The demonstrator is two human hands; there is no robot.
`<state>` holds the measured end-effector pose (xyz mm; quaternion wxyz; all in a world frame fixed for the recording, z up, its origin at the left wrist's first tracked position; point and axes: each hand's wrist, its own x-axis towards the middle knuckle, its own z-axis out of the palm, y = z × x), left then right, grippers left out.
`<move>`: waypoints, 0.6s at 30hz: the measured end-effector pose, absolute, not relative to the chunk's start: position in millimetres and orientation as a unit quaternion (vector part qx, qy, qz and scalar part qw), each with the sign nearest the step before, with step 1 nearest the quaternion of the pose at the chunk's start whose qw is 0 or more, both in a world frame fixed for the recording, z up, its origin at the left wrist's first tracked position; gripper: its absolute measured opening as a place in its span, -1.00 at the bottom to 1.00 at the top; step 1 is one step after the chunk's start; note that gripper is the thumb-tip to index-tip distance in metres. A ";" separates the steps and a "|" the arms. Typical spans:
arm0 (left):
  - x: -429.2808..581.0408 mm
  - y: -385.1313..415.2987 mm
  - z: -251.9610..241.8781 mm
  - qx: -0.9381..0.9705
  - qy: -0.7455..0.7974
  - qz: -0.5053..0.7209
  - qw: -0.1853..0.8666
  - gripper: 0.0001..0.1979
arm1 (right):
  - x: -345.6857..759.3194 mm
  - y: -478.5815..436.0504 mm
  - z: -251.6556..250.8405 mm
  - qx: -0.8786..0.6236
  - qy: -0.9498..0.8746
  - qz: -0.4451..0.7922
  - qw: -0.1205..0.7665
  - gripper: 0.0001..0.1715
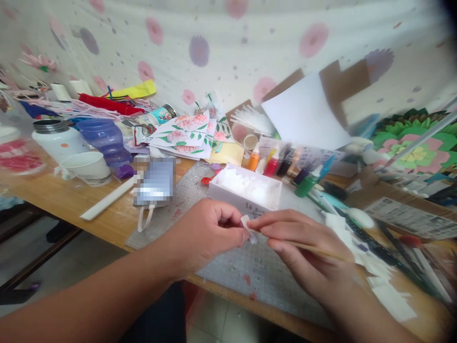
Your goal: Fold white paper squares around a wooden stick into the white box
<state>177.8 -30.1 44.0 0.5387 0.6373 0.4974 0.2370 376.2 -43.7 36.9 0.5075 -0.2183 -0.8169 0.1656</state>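
Between my two hands is a small white piece of paper or tissue [253, 235]. My left hand [210, 231] pinches its left side between thumb and fingers. A thin wooden stick [317, 250] lies in my right hand [307, 247], held between thumb and fingers, its tip at the white piece. Both hands are over the grey cutting mat [232, 271], near the table's front edge. Just beyond them stands an open white box [228, 193] filled with small white pieces [246, 186]. Whether the white piece is wrapped around the stick's tip I cannot tell.
Paint bottles [273, 162] stand behind the box. Left of it are a phone [155, 181] with a cable, a white paper cup [87, 167] and a white strip [107, 197]. White paper pieces [391, 295] lie at the right, beside a cardboard box [410, 205]. Flower drawings [185, 136] lie at the back.
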 end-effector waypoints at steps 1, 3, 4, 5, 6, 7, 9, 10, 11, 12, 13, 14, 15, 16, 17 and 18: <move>177.7 -30.4 44.3 0.636 0.497 0.236 0.541 -0.81 | 376.2 -43.8 36.7 -0.219 -0.816 0.165 0.509 -0.79; 177.5 -30.8 45.1 0.631 0.495 0.236 0.549 -0.81 | 376.3 -44.1 35.7 -0.222 -0.812 0.172 0.512 -0.79; 177.5 -30.9 45.5 0.629 0.494 0.236 0.552 -0.81 | 376.4 -44.3 35.0 -0.224 -0.808 0.178 0.515 -0.79; 177.6 -31.0 45.8 0.629 0.493 0.235 0.553 -0.81 | 376.4 -44.5 34.3 -0.226 -0.804 0.186 0.517 -0.79; 177.8 -31.0 46.2 0.629 0.494 0.235 0.552 -0.82 | 376.5 -44.6 33.7 -0.226 -0.801 0.193 0.520 -0.79; 178.0 -31.0 46.5 0.631 0.495 0.235 0.550 -0.82 | 376.6 -44.7 33.1 -0.224 -0.798 0.199 0.523 -0.78; 178.7 -30.9 47.0 0.633 0.498 0.233 0.545 -0.82 | 376.8 -44.7 32.7 -0.222 -0.796 0.205 0.525 -0.78; 179.0 -30.9 47.4 0.634 0.499 0.233 0.543 -0.82 | 376.9 -44.6 32.8 -0.222 -0.797 0.205 0.524 -0.79; 179.2 -30.8 47.7 0.635 0.500 0.234 0.541 -0.82 | 376.9 -44.4 33.1 -0.224 -0.798 0.204 0.521 -0.79; 179.5 -30.7 48.0 0.636 0.500 0.235 0.539 -0.82 | 376.9 -44.3 33.5 -0.226 -0.799 0.203 0.519 -0.79; 179.7 -30.6 48.3 0.638 0.501 0.236 0.536 -0.82 | 376.8 -44.2 33.9 -0.227 -0.800 0.203 0.517 -0.79; 179.9 -30.5 48.6 0.640 0.501 0.237 0.533 -0.82 | 376.7 -44.1 34.2 -0.226 -0.800 0.202 0.517 -0.79; 180.0 -30.3 48.6 0.642 0.501 0.238 0.530 -0.81 | 376.6 -44.0 34.4 -0.224 -0.800 0.201 0.518 -0.79; 180.1 -30.2 48.6 0.643 0.501 0.238 0.529 -0.81 | 376.5 -43.9 34.5 -0.224 -0.801 0.200 0.518 -0.78; 180.1 -30.1 48.3 0.643 0.500 0.238 0.528 -0.81 | 376.4 -43.9 34.4 -0.224 -0.802 0.200 0.517 -0.78; 180.0 -30.1 48.0 0.644 0.501 0.238 0.527 -0.81 | 376.3 -43.8 34.2 -0.226 -0.801 0.199 0.517 -0.77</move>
